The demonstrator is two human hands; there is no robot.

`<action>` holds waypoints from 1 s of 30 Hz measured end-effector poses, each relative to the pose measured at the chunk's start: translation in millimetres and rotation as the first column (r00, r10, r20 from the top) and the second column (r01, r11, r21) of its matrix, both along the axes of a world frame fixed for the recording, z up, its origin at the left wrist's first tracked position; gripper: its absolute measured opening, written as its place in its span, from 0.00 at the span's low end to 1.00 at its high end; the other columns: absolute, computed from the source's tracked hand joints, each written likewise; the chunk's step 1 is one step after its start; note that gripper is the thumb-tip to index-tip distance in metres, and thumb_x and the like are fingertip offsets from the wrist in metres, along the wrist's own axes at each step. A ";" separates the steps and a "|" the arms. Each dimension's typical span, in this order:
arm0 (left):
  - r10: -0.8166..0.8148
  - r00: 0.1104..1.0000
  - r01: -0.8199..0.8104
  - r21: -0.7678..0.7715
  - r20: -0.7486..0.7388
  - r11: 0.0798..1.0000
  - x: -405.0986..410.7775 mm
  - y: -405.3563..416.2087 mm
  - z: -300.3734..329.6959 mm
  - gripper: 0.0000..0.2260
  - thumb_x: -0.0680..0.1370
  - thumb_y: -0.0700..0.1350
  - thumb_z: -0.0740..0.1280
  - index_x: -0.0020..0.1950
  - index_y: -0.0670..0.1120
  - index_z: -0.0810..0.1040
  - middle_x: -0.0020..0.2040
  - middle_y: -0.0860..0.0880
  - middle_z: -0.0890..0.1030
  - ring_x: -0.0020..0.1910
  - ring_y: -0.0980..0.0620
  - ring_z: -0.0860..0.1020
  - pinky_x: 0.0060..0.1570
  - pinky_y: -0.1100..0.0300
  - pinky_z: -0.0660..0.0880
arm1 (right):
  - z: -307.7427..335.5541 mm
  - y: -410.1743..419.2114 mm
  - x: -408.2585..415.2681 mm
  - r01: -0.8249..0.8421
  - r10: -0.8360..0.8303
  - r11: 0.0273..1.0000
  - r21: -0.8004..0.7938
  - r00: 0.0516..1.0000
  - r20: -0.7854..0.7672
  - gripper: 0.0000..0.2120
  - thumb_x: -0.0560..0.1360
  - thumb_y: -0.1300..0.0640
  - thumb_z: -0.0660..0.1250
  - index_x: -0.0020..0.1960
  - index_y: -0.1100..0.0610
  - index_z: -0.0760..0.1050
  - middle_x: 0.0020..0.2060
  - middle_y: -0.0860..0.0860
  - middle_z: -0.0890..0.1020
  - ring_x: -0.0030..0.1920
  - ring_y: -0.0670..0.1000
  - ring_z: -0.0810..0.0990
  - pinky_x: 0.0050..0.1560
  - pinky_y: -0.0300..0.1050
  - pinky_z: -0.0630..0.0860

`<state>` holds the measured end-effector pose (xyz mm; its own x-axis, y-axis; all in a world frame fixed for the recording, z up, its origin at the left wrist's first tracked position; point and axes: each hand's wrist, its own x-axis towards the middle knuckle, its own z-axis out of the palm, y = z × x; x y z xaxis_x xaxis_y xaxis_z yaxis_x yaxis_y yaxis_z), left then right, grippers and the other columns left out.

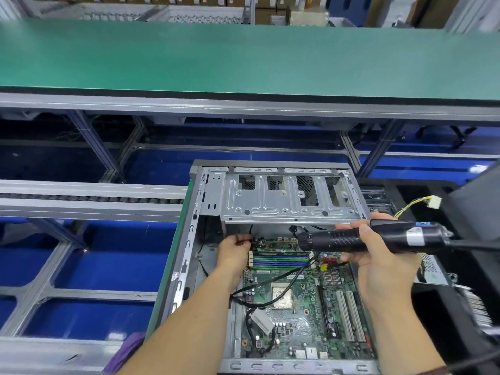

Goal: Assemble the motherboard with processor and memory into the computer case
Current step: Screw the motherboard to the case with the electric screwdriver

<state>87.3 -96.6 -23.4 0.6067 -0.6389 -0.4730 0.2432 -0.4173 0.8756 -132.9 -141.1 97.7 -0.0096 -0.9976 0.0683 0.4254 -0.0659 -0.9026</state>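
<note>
Case (pixel 284 201) holds one motherboard (pixel 303 307); right hand (pixel 384 263) grips one screwdriver (pixel 351 239), left hand (pixel 234 253) pinches something small

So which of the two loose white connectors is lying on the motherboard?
The bigger white connector, lying on the motherboard left of the processor. The other connector is outside the case, on yellow wires.

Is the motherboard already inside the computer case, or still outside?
Inside. The motherboard lies flat on the floor of the open computer case, with the case's metal walls around it.
</note>
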 end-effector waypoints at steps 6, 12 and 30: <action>0.000 1.000 0.001 0.014 -0.025 1.000 0.3 -0.3 -1.0 0.12 0.81 0.34 0.62 0.49 0.50 0.79 0.53 0.48 0.82 0.56 0.48 0.78 0.64 0.51 0.73 | 0.2 -0.3 0.6 0.001 -0.001 1.000 -0.001 1.000 0.001 0.15 0.78 0.70 0.67 0.50 0.50 0.79 0.43 0.59 0.82 0.44 0.61 0.87 0.23 0.42 0.74; -0.031 0.997 0.031 0.011 0.070 0.999 0.8 -0.3 -1.4 0.15 0.81 0.33 0.62 0.46 0.53 0.78 0.53 0.48 0.82 0.54 0.51 0.79 0.53 0.61 0.72 | -0.6 2.2 2.2 -0.019 0.018 0.999 -0.035 1.000 -0.021 0.18 0.78 0.71 0.66 0.49 0.47 0.80 0.42 0.55 0.84 0.44 0.60 0.87 0.24 0.42 0.75; -0.038 0.998 0.036 0.050 0.040 0.998 -2.1 1.1 3.4 0.15 0.82 0.34 0.59 0.45 0.51 0.79 0.53 0.42 0.82 0.62 0.39 0.76 0.63 0.48 0.73 | 1.3 1.9 6.3 0.001 -0.002 1.000 -0.030 1.000 -0.028 0.14 0.78 0.72 0.65 0.52 0.53 0.77 0.41 0.56 0.83 0.43 0.59 0.87 0.24 0.42 0.75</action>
